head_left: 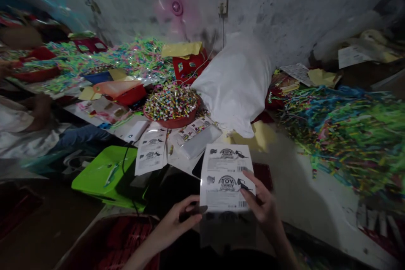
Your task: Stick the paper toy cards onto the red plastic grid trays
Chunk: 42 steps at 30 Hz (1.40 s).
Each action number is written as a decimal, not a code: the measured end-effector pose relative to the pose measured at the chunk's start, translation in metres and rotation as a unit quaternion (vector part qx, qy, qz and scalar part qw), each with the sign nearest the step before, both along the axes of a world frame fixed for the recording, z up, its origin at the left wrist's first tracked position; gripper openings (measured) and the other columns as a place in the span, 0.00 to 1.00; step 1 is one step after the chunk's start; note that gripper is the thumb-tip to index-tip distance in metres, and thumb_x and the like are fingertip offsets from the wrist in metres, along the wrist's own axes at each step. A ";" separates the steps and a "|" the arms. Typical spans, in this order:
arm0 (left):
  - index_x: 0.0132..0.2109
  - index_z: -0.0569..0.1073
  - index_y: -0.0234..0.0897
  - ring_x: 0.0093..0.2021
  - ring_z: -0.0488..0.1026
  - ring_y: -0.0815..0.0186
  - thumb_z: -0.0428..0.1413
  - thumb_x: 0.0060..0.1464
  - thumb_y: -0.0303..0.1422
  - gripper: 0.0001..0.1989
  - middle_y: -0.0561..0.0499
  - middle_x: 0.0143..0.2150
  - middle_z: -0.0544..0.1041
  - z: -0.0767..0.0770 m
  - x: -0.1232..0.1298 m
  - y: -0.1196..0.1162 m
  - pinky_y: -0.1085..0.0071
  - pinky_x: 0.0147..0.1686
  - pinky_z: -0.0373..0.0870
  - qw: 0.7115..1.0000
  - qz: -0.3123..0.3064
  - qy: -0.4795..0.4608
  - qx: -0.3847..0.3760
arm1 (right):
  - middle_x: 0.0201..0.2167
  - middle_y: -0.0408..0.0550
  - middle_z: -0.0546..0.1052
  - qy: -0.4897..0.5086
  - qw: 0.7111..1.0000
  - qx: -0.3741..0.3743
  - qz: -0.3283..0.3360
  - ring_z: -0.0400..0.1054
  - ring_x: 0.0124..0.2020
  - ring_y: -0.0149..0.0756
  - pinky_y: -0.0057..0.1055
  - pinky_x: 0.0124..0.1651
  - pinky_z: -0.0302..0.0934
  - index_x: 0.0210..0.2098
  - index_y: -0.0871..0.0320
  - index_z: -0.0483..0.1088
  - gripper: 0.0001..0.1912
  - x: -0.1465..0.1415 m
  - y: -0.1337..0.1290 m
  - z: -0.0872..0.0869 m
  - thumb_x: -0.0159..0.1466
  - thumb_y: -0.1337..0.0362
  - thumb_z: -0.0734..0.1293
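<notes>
A white printed label sheet (227, 164) with "TOY CANDY" labels is held in front of me, its lower part in shadow. My right hand (262, 202) grips its right edge, fingers lying over the printed face. At the lower left edge, my left hand (183, 219) has its thumb and fingers closed on the sheet's border. More label sheets (151, 149) lie on the table to the left. Behind the held sheet is a clear plastic packet (201, 141); part of a dark flat thing shows beside it.
A red bowl (177, 123) of colourful small pieces stands before a big white sack (237, 80). Colourful strips (341, 135) heap at right. A green stool (104, 173) and a red crate (117, 240) are at lower left. Another person's arm (41, 112) shows at far left.
</notes>
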State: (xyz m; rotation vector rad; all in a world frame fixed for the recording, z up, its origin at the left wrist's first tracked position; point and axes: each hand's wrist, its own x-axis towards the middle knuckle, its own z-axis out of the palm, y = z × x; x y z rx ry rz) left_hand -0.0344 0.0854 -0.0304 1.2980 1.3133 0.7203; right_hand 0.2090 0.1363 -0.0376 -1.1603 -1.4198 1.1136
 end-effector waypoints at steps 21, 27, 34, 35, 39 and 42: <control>0.33 0.70 0.32 0.26 0.58 0.73 0.54 0.54 0.38 0.12 0.57 0.24 0.64 0.033 0.052 0.032 0.77 0.26 0.56 0.994 -0.066 -0.049 0.070 | 0.44 0.46 0.76 -0.314 0.867 0.382 0.061 0.65 0.51 0.38 0.49 0.61 0.52 0.45 0.55 0.70 0.11 -0.017 0.004 0.036 0.63 0.66 0.64; 0.37 0.76 0.32 0.36 0.68 0.65 0.53 0.54 0.35 0.11 0.51 0.32 0.74 0.047 0.048 0.032 0.71 0.41 0.63 0.984 -0.113 -0.139 0.000 | 0.41 0.48 0.76 -0.314 0.864 0.379 0.107 0.68 0.42 0.35 0.34 0.46 0.64 0.45 0.59 0.68 0.10 -0.014 -0.001 0.044 0.63 0.66 0.64; 0.42 0.77 0.34 0.37 0.69 0.66 0.51 0.54 0.30 0.12 0.53 0.35 0.77 0.045 0.049 0.032 0.72 0.42 0.62 0.986 -0.119 -0.118 -0.021 | 0.37 0.49 0.76 -0.343 0.843 0.392 0.132 0.68 0.37 0.35 0.33 0.41 0.65 0.40 0.62 0.69 0.08 -0.012 0.001 0.039 0.66 0.68 0.60; 0.41 0.77 0.33 0.36 0.69 0.66 0.50 0.54 0.29 0.12 0.53 0.34 0.77 0.044 0.050 0.032 0.73 0.40 0.62 0.988 -0.118 -0.099 -0.016 | 0.36 0.49 0.76 -0.348 0.839 0.396 0.137 0.68 0.36 0.35 0.33 0.40 0.65 0.39 0.62 0.70 0.08 -0.013 0.002 0.036 0.66 0.68 0.59; 0.37 0.76 0.32 0.35 0.68 0.67 0.48 0.56 0.31 0.12 0.53 0.32 0.75 0.041 0.054 0.031 0.74 0.37 0.61 0.995 -0.099 -0.031 0.010 | 0.32 0.48 0.75 -0.354 0.828 0.412 0.140 0.68 0.32 0.34 0.32 0.35 0.64 0.36 0.61 0.69 0.08 -0.017 0.006 0.023 0.66 0.70 0.58; 0.36 0.75 0.33 0.35 0.69 0.67 0.48 0.57 0.33 0.12 0.53 0.32 0.75 0.038 0.053 0.030 0.75 0.36 0.61 0.995 -0.094 0.008 0.016 | 0.28 0.47 0.75 -0.317 0.846 0.409 0.127 0.67 0.29 0.33 0.30 0.33 0.63 0.33 0.61 0.68 0.07 -0.019 0.007 0.015 0.65 0.71 0.59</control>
